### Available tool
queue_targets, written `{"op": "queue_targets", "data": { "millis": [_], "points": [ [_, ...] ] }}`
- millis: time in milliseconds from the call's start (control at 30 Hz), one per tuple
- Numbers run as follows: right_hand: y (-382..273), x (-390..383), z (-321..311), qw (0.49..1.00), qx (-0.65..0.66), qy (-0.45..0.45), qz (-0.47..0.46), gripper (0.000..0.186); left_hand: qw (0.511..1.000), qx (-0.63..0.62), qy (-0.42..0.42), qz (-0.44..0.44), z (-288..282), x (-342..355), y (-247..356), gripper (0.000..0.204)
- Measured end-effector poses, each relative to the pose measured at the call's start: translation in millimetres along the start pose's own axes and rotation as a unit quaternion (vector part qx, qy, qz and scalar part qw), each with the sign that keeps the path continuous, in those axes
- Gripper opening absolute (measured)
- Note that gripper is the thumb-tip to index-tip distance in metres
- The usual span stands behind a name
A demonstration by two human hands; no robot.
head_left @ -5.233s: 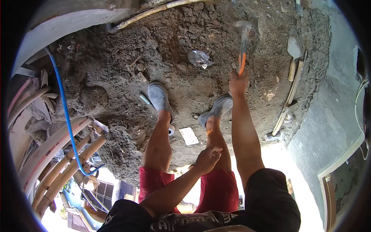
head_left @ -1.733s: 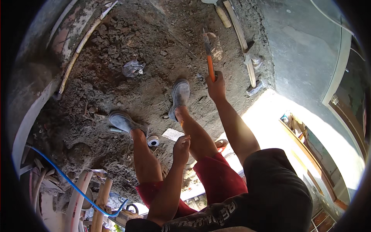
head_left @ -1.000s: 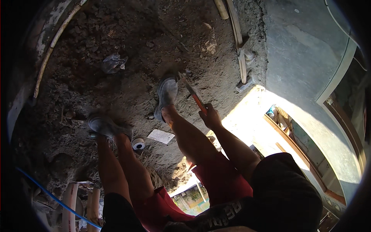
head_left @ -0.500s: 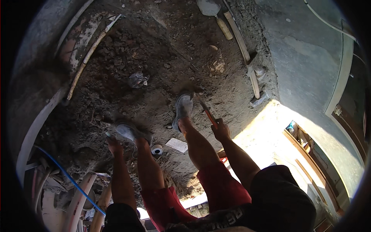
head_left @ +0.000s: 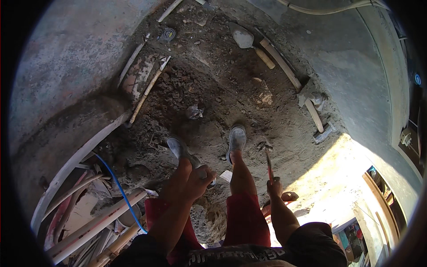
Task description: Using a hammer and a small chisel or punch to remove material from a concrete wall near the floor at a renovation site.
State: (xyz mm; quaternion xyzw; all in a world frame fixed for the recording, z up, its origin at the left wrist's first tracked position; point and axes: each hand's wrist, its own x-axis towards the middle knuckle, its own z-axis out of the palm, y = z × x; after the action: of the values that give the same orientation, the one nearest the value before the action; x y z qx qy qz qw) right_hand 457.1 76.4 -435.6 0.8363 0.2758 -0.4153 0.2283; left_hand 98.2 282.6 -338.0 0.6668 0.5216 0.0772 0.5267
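Observation:
My right hand is closed round the handle of a hammer. The hammer's head points away from me, low over the dirt to the right of my right shoe. My left hand is closed in front of my left shin, with a small greyish-white piece showing at its fingers. What that piece is, I cannot make out. Just beyond those fingers lies a white card or paper on the ground, partly hidden by my right leg.
A trowel and wooden strips lie by the right wall. A stick and a tape measure lie farther left. Crumpled plastic rests on the dirt. A blue hose crosses pipes at lower left.
My left hand has come inward from outside my left leg to in front of it. My right hand keeps hold of the hammer, now nearer to me. The view has shifted, showing more of the far end.

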Motion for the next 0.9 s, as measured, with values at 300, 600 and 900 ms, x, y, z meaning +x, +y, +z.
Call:
{"op": "queue_targets", "data": {
  "millis": [300,600,900],
  "points": [
    [37,35,83,0.997,0.005,0.069,0.035,0.042,0.980,-0.117,-0.160,-0.024,-12,103,-27,0.029],
    [-162,201,-97,0.866,0.122,0.406,-0.264,0.034,0.985,0.067,-0.142,0.067,-80,240,-118,0.032],
    [-302,357,-218,0.878,-0.058,0.411,-0.237,0.047,0.924,0.203,-0.212,0.245,-60,301,-81,0.034]
  ]
}}
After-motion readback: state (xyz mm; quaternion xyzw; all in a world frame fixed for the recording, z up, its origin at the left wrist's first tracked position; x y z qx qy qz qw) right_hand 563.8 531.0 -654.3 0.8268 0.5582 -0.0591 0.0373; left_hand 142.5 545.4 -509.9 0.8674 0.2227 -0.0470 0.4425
